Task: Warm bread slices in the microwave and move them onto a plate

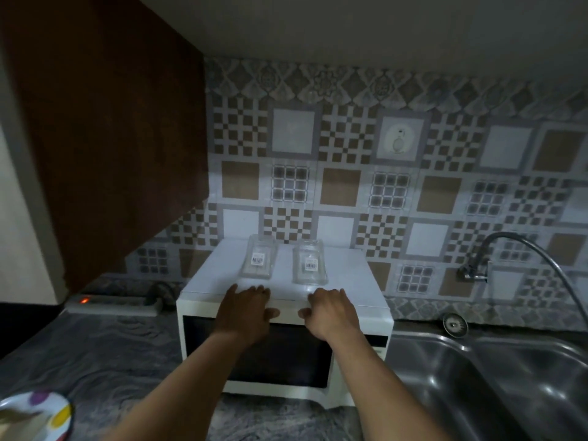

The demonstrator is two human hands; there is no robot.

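left hand [246,308] and right hand [331,310] rest, fingers flat, on microwave [350,275] top edge; door [286,358] (shut) directly below both; plate [62,412] nearer left hand

microwave [286,361]: white; door shut; on counter [127,345] | plate [62,416]: coloured dots; front-left, cut off by the frame

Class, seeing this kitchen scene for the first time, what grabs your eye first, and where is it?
The white microwave stands at centre, with the left hand and right hand laid side by side on its top front edge. Behind them, two clear plastic containers with barcode labels sit on its top; a steel sink lies to the right.
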